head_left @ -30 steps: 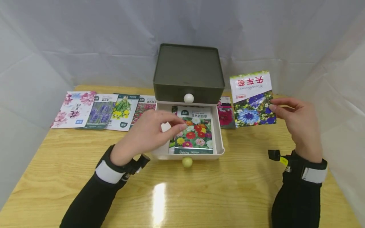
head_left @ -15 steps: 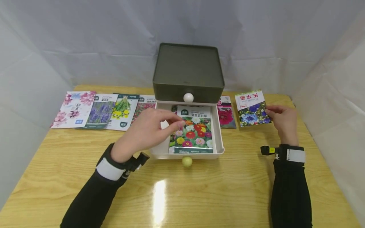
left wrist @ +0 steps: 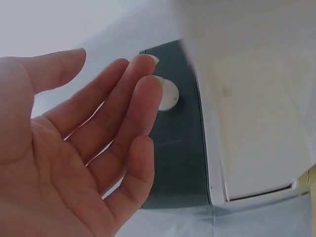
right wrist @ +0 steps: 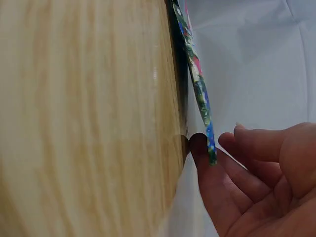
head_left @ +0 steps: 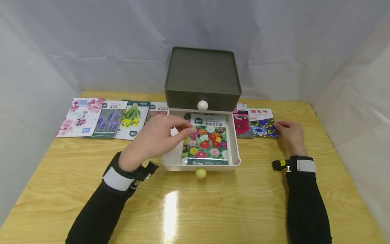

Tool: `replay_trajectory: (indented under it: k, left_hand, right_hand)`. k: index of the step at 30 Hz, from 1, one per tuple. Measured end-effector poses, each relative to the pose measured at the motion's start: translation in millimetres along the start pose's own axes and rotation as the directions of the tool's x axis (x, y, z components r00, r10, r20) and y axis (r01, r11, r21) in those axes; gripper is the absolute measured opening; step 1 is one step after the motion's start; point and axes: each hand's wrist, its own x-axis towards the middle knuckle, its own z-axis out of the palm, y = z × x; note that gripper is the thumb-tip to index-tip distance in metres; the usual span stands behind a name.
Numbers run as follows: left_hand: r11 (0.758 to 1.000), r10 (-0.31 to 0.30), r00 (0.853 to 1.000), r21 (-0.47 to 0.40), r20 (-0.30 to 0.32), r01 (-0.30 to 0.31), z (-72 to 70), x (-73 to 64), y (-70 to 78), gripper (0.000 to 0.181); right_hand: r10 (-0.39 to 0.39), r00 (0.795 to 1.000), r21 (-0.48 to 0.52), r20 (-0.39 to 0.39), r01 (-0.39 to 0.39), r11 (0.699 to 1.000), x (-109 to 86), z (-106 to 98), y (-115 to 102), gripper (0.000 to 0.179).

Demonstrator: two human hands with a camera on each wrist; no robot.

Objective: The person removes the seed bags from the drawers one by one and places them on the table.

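In the head view my left hand (head_left: 159,139) hovers over the pulled-out white drawer (head_left: 237,149), fingers loosely bent and holding nothing. A seed packet with red and orange flowers (head_left: 210,144) lies in that drawer, on top of another packet. My right hand (head_left: 290,135) is at the right edge of a blue cornflower seed packet (head_left: 263,125) on the table. In the right wrist view a fingertip is under the edge of the cornflower packet (right wrist: 201,94), while the thumb stands apart from it.
Behind the drawer stands a dark green cabinet (head_left: 202,71) with a white knob (head_left: 202,105). Several seed packets line the left, including a pink blossom one (head_left: 80,117) and a lavender one (head_left: 108,120). A magenta flower packet (head_left: 242,125) lies right of the drawer.
My right hand has lowered the cornflower packet onto the table beside the magenta one, and its thumb now stands off the packet. My left hand has stayed almost still.
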Motion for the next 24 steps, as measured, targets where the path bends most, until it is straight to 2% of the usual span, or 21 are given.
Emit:
replay_trajectory:
  k: [3,7,11,14,15,17,20,24]
  left_hand:
    - [1.000,-0.017,1.000,0.014,0.002,0.017,-1.8,0.5,-2.3,0.047]
    - [0.999,-0.029,1.000,0.034,-0.004,0.029,-3.2,1.2,-5.3,0.042]
    - [0.998,-0.029,1.000,0.047,0.009,0.028,-4.4,1.2,-8.6,0.038]
    - [0.999,-0.012,0.998,0.034,0.064,0.010,-6.2,0.5,-13.2,0.039]
    - [1.000,-0.002,0.996,0.027,0.092,0.000,-6.4,0.2,-15.2,0.040]
    - [1.000,0.020,0.988,0.009,0.153,-0.022,-5.3,0.2,-19.4,0.039]
    - [0.998,0.055,0.966,-0.025,0.252,-0.050,0.6,1.7,-25.2,0.038]
    - [0.994,0.106,0.922,-0.061,0.374,-0.089,12.8,5.6,-30.7,0.038]
  right_hand:
    - [-0.005,0.999,-0.028,0.036,0.006,1.000,-2.1,-1,-2,0.056]
    - [-0.064,0.997,-0.097,0.036,0.067,0.993,-8.0,-7,-11,0.061]
    - [-0.183,0.983,-0.096,0.032,0.185,0.978,-23.6,-14,-35,0.066]
    - [-0.306,0.952,-0.064,0.026,0.307,0.949,-44.1,-16,-63,0.062]
    - [-0.356,0.934,-0.066,0.018,0.356,0.932,-51.8,-15,-73,0.058]
    - [-0.462,0.887,-0.089,0.002,0.460,0.883,-67.2,-11,-91,0.050]
    - [-0.610,0.793,-0.125,0.000,0.605,0.786,-88.5,1,-111,0.040]
    - [-0.745,0.664,-0.133,0.069,0.746,0.653,-111.3,21,-127,0.026]
